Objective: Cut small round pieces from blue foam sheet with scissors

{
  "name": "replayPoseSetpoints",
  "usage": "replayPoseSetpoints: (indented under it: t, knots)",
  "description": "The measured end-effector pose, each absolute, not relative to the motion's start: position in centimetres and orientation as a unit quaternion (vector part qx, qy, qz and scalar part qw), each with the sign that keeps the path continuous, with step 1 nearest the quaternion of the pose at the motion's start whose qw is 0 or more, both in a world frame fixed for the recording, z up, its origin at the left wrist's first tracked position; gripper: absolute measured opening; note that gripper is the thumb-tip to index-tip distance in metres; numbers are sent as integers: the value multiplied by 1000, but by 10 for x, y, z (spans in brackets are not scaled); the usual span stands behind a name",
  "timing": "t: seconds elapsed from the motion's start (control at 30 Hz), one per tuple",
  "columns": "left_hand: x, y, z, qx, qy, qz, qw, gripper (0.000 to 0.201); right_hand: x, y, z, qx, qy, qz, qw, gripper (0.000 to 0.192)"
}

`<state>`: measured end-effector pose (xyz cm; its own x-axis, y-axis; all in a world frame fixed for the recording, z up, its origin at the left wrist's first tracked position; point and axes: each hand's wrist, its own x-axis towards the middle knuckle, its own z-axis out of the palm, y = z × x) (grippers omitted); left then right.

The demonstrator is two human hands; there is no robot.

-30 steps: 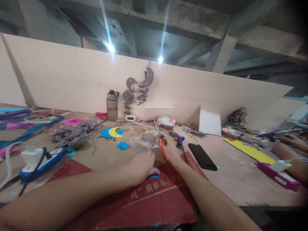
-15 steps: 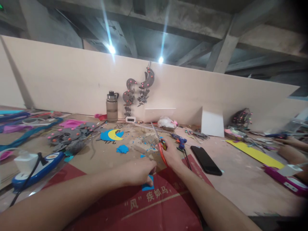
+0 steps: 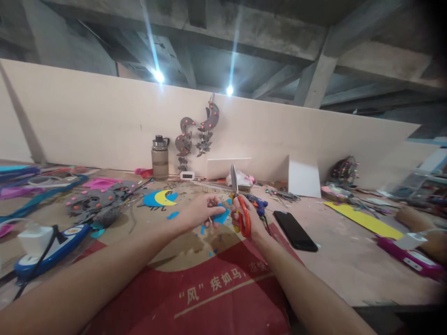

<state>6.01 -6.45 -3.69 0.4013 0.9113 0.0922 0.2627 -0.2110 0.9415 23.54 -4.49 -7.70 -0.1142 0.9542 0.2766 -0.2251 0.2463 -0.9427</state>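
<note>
My left hand (image 3: 204, 213) pinches a small blue piece (image 3: 221, 215), perhaps felt or foam sheet, held above the table. Close beside it, my right hand (image 3: 248, 216) grips a pair of scissors (image 3: 245, 215) with red and yellow handles, the blades pointing up and away from me. The blades look closed and are apart from the blue piece. Left of my hands lies a blue cutout with a yellow crescent moon (image 3: 165, 198). Another blue piece (image 3: 172, 215) is partly hidden by my left hand. Blue scraps (image 3: 211, 253) are scattered on the cardboard below.
A printed red cardboard sheet (image 3: 209, 307) covers the near table. To the right are a glue gun (image 3: 257, 204), a black phone (image 3: 295, 231) and a purple power strip (image 3: 408, 258). A water bottle (image 3: 160, 158) stands at the back; a blue power strip (image 3: 52, 253) lies left. Another person's arm (image 3: 419, 223) shows far right.
My left hand has lifted the blue piece off the red cardboard and moved it forward. My right hand has turned the scissors more upright beside it.
</note>
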Motion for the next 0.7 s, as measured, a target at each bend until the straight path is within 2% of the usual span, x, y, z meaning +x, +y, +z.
replayPoseSetpoints:
  t: [0.13,0.43,0.6,0.7]
  knots:
    - [65,-55,-28,697,397,399,444,26,231,-55,-65,-290,-499,573,582,44]
    - [84,-41,-14,712,365,408,440,22,242,-51,-56,-310,-483,517,636,52]
    - [95,-34,-12,688,324,491,425,30,243,-52,-53,-280,-456,489,689,48]
    - [90,-29,-10,659,308,541,423,31,242,-57,-51,-285,-471,467,692,45]
